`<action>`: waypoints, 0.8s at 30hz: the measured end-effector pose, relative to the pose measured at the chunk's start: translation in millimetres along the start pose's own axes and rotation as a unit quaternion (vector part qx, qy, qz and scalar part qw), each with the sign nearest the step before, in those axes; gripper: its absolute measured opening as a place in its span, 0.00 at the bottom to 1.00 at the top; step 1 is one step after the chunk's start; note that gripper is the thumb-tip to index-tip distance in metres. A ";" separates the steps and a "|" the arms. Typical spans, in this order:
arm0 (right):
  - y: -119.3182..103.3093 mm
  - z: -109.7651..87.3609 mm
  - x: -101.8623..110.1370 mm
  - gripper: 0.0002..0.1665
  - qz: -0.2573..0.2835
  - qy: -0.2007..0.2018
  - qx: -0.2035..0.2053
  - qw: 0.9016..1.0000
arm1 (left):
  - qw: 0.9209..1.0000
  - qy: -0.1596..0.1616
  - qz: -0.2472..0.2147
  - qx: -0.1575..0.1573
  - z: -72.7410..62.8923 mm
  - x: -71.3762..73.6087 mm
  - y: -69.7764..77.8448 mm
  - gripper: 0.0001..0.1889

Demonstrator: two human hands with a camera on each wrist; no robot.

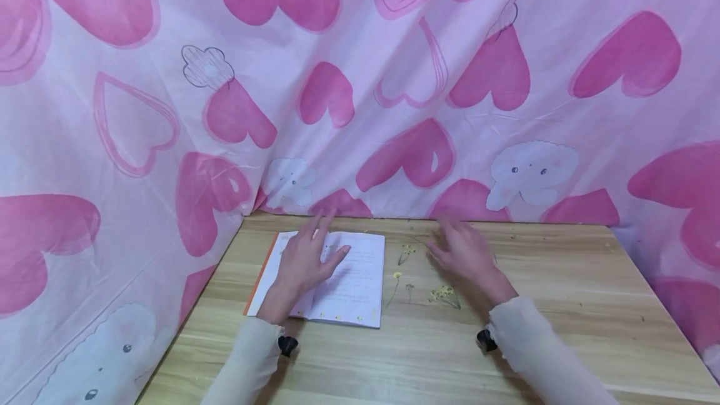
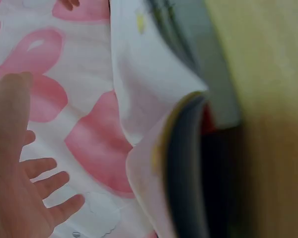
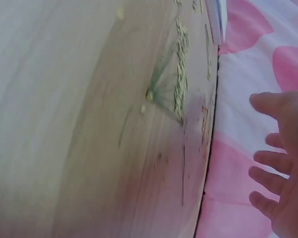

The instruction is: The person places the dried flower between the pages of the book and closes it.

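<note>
An open book (image 1: 354, 280) with white printed pages and an orange left edge lies on the left part of the table. Over its left page and fold is my left hand (image 1: 304, 264), fingers extended and thumb apart, with nothing held; whether it touches the paper I cannot tell. Several dried flower sprigs lie right of the book: a single yellow flower (image 1: 397, 275), a small sprig (image 1: 406, 254) above it, and a wide yellow cluster (image 1: 444, 294). My right hand (image 1: 467, 255) hovers beside them, its relaxed fingers empty. In the right wrist view the flat-topped cluster (image 3: 181, 74) shows green branching stems.
The wooden table (image 1: 562, 305) carries small dark plant bits (image 1: 610, 320) on its right side. A pink heart-patterned curtain (image 1: 320, 161) hangs along the back and both sides. Each wrist has a black device (image 1: 288, 346) strapped on.
</note>
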State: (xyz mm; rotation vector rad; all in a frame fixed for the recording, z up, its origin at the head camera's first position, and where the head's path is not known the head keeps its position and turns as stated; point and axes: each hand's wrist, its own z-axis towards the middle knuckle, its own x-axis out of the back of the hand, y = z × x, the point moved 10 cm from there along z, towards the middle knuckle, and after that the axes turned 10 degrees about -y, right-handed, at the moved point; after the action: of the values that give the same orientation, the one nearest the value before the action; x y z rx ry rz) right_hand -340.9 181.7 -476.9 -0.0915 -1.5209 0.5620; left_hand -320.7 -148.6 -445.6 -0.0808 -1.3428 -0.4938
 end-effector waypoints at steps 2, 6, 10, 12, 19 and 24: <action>-0.5 2.3 -5.2 0.38 0.009 -0.005 -0.005 1.000 | 1.000 -0.009 -0.001 -0.001 -4.1 -5.3 -0.4 0.46; -4.5 8.7 -14.3 0.24 0.001 -0.014 0.004 1.000 | 0.999 -0.037 -0.005 -0.004 -12.8 -16.4 -1.9 0.37; -8.1 15.0 -19.1 0.10 -0.019 -0.010 0.014 1.000 | 0.998 -0.056 -0.003 -0.010 -19.8 -23.6 -4.2 0.26; -7.0 17.4 -21.4 0.08 -0.022 -0.008 0.006 1.000 | 0.998 -0.060 0.000 -0.010 -22.4 -25.8 -6.3 0.23; -0.5 23.9 -29.6 0.05 -0.001 -0.012 -0.026 1.000 | 0.994 -0.108 -0.020 0.004 -29.2 -36.1 -12.9 0.22; 5.3 28.5 -35.1 0.05 0.019 -0.031 -0.057 0.998 | 0.991 -0.130 -0.027 0.018 -30.4 -42.9 -15.9 0.25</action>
State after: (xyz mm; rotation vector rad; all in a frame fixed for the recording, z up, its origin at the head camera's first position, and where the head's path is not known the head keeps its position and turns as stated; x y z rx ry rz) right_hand -367.9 164.2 -509.0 -0.1933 -1.6135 0.5107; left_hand -305.1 -160.3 -497.0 -0.0820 -1.6123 -0.5174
